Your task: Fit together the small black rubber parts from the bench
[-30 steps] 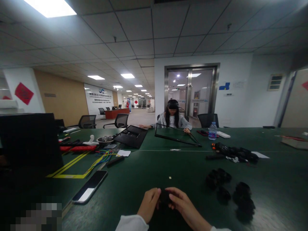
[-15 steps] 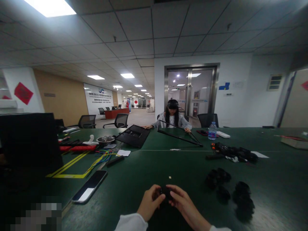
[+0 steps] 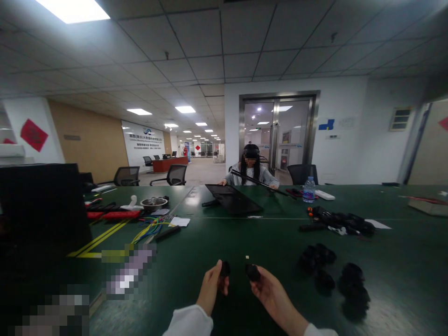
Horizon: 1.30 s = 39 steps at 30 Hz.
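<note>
Between the thumb and fingers of my left hand (image 3: 211, 285) is a small black rounded piece (image 3: 225, 268). My right hand (image 3: 271, 291) pinches another small black piece (image 3: 252, 272). A gap separates the two pieces, both held just above the green table (image 3: 196, 242). Their exact kind is too dark to make out. Just beyond them lies a tiny pale square (image 3: 247, 257). To the right of my right hand, several dark rounded parts (image 3: 317, 259) lie in a loose group, with more black parts (image 3: 355, 289) nearer the edge.
Across the table a person (image 3: 251, 170) handles a black panel (image 3: 233, 198) and a thin black frame strip (image 3: 259, 181). A water bottle (image 3: 309, 190) stands at the right. Coloured wires (image 3: 154, 227), a metal bowl (image 3: 154, 203) and a dark monitor (image 3: 42, 205) are at the left.
My hands have moved apart, and the dark item held between them is now two separate pieces, one in each hand. Across the table, the black panel has shifted right and the frame strip has swung.
</note>
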Each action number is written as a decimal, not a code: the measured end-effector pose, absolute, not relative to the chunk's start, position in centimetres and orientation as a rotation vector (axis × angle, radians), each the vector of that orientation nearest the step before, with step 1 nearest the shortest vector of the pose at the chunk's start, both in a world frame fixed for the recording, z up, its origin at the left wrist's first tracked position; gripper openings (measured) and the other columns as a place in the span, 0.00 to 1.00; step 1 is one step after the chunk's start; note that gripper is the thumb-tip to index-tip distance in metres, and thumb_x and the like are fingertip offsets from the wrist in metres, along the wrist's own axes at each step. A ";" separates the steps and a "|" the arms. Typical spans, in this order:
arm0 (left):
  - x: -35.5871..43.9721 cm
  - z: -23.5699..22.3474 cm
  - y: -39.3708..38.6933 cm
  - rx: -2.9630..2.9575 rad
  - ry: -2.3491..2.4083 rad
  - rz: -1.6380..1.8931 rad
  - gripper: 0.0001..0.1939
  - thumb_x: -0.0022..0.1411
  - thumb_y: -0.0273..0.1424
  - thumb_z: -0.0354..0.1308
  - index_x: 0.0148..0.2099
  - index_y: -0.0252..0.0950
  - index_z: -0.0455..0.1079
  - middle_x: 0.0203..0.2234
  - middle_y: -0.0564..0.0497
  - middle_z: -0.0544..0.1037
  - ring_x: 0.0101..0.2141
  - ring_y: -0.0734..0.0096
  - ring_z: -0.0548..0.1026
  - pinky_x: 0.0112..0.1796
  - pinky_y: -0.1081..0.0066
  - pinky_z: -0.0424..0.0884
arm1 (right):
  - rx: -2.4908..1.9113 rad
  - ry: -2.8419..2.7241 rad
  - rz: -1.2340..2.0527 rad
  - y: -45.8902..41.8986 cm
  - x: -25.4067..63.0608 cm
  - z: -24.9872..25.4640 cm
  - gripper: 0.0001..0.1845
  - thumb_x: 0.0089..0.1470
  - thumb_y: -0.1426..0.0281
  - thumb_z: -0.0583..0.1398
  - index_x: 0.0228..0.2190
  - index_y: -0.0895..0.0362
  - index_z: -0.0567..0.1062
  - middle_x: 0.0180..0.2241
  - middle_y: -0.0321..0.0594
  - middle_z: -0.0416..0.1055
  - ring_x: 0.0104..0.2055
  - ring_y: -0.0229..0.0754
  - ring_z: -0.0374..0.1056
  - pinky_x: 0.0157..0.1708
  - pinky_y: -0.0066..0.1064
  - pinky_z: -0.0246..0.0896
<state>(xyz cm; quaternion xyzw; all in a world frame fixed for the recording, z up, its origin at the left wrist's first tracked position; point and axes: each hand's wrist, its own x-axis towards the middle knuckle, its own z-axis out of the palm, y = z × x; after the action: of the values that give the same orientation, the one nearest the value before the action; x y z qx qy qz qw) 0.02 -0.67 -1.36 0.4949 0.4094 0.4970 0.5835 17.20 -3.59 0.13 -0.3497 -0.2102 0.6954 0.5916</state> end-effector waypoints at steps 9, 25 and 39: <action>-0.4 -1.5 0.1 0.879 0.896 1.252 0.28 0.51 0.52 0.44 0.22 0.30 0.64 0.13 0.53 0.66 0.14 0.79 0.63 0.18 0.76 0.57 | -0.733 -0.332 1.714 -2.9 17.9 -0.9 0.13 0.44 0.63 0.58 0.29 0.61 0.70 0.20 0.37 0.69 0.18 0.30 0.61 0.19 0.21 0.58; 0.2 -0.9 -1.3 1.571 0.849 1.027 0.18 0.44 0.36 0.61 0.39 0.33 0.68 0.30 0.49 0.73 0.32 0.68 0.70 0.34 0.71 0.65 | -0.836 -0.694 1.611 -4.2 16.9 0.2 0.12 0.38 0.68 0.63 0.29 0.59 0.72 0.24 0.34 0.69 0.23 0.30 0.64 0.24 0.22 0.59; 0.0 -0.8 -1.5 1.717 0.899 0.942 0.18 0.46 0.35 0.60 0.40 0.34 0.66 0.32 0.49 0.73 0.32 0.69 0.70 0.34 0.72 0.64 | -1.143 -1.345 1.177 -5.4 16.8 1.5 0.22 0.41 0.63 0.59 0.40 0.57 0.69 0.37 0.41 0.69 0.35 0.41 0.65 0.35 0.32 0.59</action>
<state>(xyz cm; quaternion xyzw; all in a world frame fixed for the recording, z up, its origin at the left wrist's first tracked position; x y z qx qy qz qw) -0.03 -1.47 -0.77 0.7019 0.3673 0.3852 0.4734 16.76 -5.39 1.52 -0.4701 -0.5535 0.4840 0.4882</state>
